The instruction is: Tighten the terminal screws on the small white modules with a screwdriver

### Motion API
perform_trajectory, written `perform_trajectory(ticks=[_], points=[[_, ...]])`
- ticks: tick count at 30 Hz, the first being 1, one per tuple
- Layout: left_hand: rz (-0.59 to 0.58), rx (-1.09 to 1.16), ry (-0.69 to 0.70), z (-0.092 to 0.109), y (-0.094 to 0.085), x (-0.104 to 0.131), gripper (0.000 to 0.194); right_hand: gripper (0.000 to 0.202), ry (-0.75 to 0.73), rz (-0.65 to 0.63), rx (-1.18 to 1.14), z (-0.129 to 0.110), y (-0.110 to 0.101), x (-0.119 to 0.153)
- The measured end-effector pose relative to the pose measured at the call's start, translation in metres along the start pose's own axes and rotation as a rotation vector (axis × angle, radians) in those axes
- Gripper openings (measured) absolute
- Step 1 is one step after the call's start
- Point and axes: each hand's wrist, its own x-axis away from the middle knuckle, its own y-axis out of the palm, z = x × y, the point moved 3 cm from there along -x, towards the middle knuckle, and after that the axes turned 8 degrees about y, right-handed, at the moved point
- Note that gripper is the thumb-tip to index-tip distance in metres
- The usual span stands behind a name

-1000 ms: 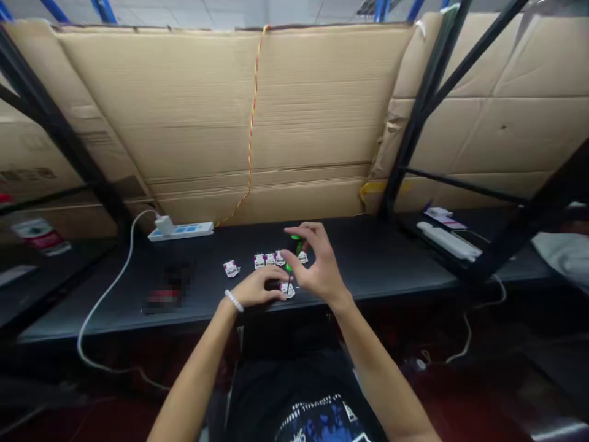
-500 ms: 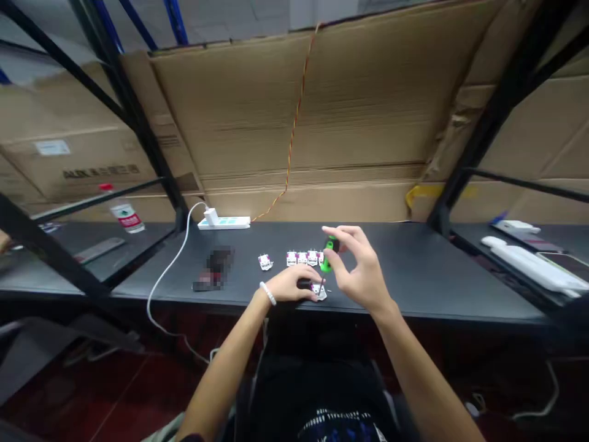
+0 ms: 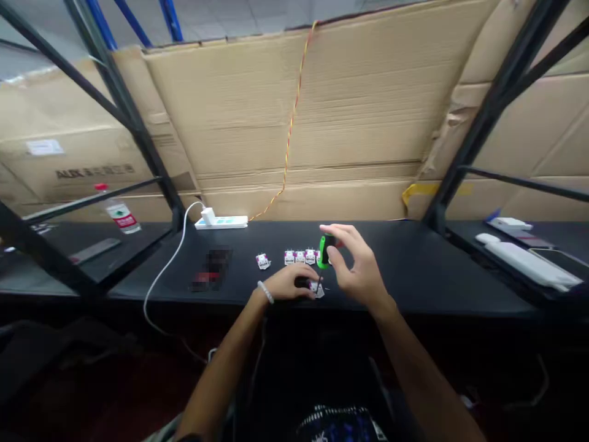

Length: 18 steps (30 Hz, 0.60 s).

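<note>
My right hand (image 3: 352, 264) grips a screwdriver (image 3: 324, 250) with a green and black handle, fingertips at its top and side. The thin shaft points down at a small white and purple part (image 3: 317, 290) near the front edge of the table. My left hand (image 3: 292, 282), a pale bracelet at its wrist, steadies that part from the left with thumb and fingers. Something dark shows between those fingers, its kind unclear. Just beyond, several similar white and purple parts (image 3: 300, 257) stand in a row, partly hidden by my right hand. Another such part (image 3: 262, 261) lies apart to the left.
A white power strip (image 3: 225, 222) with a plugged-in charger (image 3: 208, 215) lies at the back; its white cable (image 3: 161, 285) drops over the front edge. A blurred-out dark object (image 3: 214, 269) is left of the parts. Black shelf posts (image 3: 478, 129) flank the dark table (image 3: 437, 276).
The view has shifted slightly. The screwdriver's handle looks turned and a little more upright in my right hand, while my left hand keeps its place at the part.
</note>
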Motion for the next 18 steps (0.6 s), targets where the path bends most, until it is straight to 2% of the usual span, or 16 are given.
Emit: perform_trajectory(ticks=[8, 13, 18], points=[[-0.003, -0.009, 0.0, 0.0012, -0.0028, -0.0024, 0.036, 0.035, -0.002, 0.03, -0.003, 0.0006, -0.0021, -0.0001], [-0.009, -0.01, 0.004, 0.0007, -0.0027, -0.003, 0.036, 0.042, -0.011, -0.03, -0.05, 0.0002, -0.0018, -0.0009], [-0.018, -0.017, -0.007, 0.0018, -0.0042, -0.0033, 0.039, 0.038, -0.019, -0.013, -0.039, -0.0049, -0.0035, -0.0009]])
